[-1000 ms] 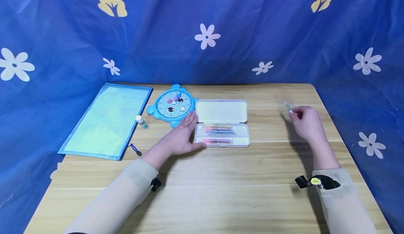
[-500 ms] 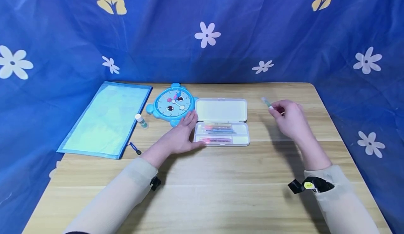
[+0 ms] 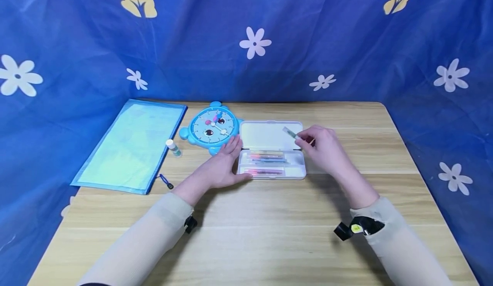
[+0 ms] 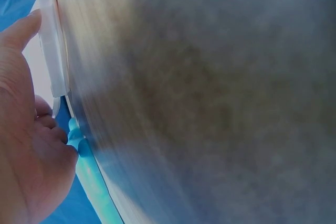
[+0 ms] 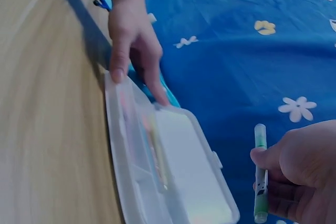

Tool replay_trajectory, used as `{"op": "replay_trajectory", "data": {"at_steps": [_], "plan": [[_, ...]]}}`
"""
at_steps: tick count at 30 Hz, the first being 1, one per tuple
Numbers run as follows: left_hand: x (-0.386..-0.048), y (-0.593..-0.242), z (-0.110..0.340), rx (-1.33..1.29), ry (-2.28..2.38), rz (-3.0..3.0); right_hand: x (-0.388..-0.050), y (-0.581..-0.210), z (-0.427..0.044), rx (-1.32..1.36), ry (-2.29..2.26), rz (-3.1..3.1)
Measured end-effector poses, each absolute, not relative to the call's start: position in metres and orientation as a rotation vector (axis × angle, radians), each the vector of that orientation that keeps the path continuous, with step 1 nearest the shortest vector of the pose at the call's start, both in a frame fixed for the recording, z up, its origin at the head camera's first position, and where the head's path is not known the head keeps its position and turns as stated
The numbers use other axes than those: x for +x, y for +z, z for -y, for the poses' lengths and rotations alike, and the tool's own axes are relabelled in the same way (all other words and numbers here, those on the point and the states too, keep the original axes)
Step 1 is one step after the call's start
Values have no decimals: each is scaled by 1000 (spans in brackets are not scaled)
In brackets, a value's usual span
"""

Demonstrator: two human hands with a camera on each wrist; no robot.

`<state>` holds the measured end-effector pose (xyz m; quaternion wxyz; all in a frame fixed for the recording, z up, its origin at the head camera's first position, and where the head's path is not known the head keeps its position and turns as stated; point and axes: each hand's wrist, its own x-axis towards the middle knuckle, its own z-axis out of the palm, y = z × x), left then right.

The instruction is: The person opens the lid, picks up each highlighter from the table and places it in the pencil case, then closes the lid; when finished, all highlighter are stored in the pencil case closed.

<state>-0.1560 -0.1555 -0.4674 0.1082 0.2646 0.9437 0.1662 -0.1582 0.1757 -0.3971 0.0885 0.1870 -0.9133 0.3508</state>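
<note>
A white plastic pencil case (image 3: 294,172) lies with its lid (image 3: 262,136) folded back, and several pens (image 3: 265,161) rest in its tray. My left hand (image 3: 215,169) is at the case's left end, thumb on the front corner and fingers extended toward the hinge, beside the blue toy clock (image 3: 209,127). In the right wrist view, my right hand (image 5: 310,169) pinches a green marker (image 5: 261,177) with a clear cap between thumb and fingers. In the head view this marker is held tilted over the right part of the lid.
Left of the clock stands a small white-capped bottle (image 3: 173,147). A blue-edged mesh zip pouch (image 3: 131,147) lies at the far left, its dark pull tab (image 3: 166,181) on the wooden table (image 3: 254,234). A blue flowered cloth (image 3: 346,33) hangs behind the table.
My right hand has carried the marker leftward from the table's right side to the case's lid. The left hand has stayed at the case's left end.
</note>
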Motion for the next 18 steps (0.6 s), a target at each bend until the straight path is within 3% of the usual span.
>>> {"op": "replay_trajectory", "data": {"at_steps": [18], "plan": [[-154, -464, 154, 765, 481, -2780, -159, -437, -118, 1011, 1032, 2750]]}}
